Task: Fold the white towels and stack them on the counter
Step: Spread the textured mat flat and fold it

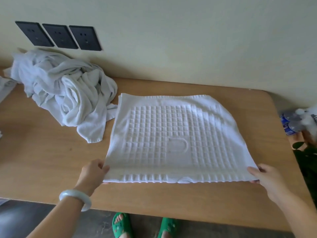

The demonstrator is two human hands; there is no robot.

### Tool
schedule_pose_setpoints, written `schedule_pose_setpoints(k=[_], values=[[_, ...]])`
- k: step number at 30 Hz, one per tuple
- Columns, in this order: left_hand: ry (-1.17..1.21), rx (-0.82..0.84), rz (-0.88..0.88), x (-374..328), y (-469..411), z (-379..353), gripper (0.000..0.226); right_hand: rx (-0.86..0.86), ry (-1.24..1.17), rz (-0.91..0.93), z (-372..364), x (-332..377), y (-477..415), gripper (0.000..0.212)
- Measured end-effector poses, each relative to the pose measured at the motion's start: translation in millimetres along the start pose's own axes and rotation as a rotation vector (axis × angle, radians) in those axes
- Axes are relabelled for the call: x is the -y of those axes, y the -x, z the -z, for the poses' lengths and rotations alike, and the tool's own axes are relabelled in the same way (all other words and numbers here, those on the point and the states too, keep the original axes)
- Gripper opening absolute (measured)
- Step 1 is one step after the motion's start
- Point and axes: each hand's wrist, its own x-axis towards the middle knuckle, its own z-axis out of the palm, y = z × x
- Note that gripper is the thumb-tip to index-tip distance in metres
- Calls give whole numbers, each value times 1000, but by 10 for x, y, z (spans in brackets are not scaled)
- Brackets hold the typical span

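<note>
A white towel with a raised grid pattern (173,138) lies spread flat on the wooden counter (51,160), its far right corner rounded over. My left hand (93,170) pinches its near left corner, thumb on top. My right hand (267,179) pinches the near right corner, fingers under the edge. A crumpled heap of white towels (65,93) sits at the back left, touching the flat towel's far left edge.
Three black wall sockets (58,36) are above the heap. More white cloth (6,86) shows at the left edge. Beyond the counter's right end are blue-labelled bottles (289,124) and a green plant (307,157). The counter's front edge runs just below my wrists.
</note>
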Motion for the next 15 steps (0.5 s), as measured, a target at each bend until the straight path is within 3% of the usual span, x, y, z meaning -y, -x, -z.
schedule_pose_setpoints(k=[3,7,12,15], values=[[14,-58,-18,72,37,12,25,19,-23,-2,-68,-105,130,14],[238,97,100,193,79,16,15,122,-176,-115,-41,-114,254,12],[143,4,77,509,-45,141,24,90,-108,-164,-107,-289,500,12],[90,2,117,703,-189,234,27,199,-26,-210,-169,-362,523,30]])
